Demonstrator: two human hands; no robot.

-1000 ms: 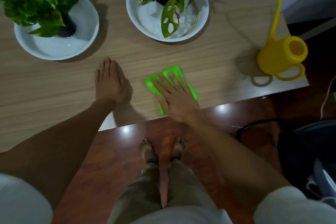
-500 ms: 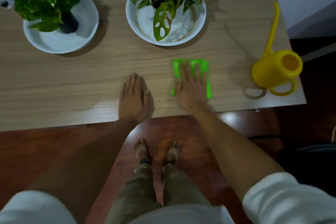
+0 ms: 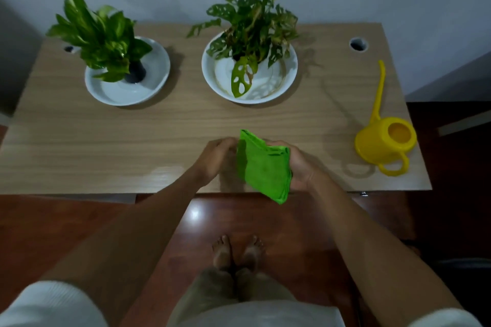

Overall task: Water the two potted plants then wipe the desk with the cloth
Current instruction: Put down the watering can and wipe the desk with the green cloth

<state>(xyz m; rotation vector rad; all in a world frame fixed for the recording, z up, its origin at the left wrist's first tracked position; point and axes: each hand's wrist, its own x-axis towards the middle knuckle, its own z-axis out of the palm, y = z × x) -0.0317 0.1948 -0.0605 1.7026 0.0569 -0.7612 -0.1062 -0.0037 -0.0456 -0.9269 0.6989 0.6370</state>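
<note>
Cloth: the green cloth [image 3: 263, 167] is folded into a thick pad and, as I see it, lifted off the wood, over the near edge of the desk [image 3: 111, 141], its lower corner hanging past that edge above the floor.
Right hand: my right hand [image 3: 299, 167] cups the cloth from its right side, fingers curled around the folded stack, so it is closed on the cloth.
Left hand: my left hand [image 3: 215, 159] meets the cloth's upper left edge with its fingers bent; I judge it is pinching or steadying that edge, though the fingertips are hidden behind the fabric.
Why held so: I read this as refolding or turning the pad to a fresh face between wipes, not a wiping stroke, since no part of it presses the surface.
Cloth to grip: most of the cloth lies between my two hands, its bulk against the right palm.
Watering can: the yellow watering can [image 3: 385, 141] stands upright near the desk's right edge, well apart from my hands, which suggests watering is done.
Plants: the pothos in its white dish [image 3: 127, 71] and the monstera in its white dish [image 3: 249, 71] sit at the back, clear of the front strip.
</note>
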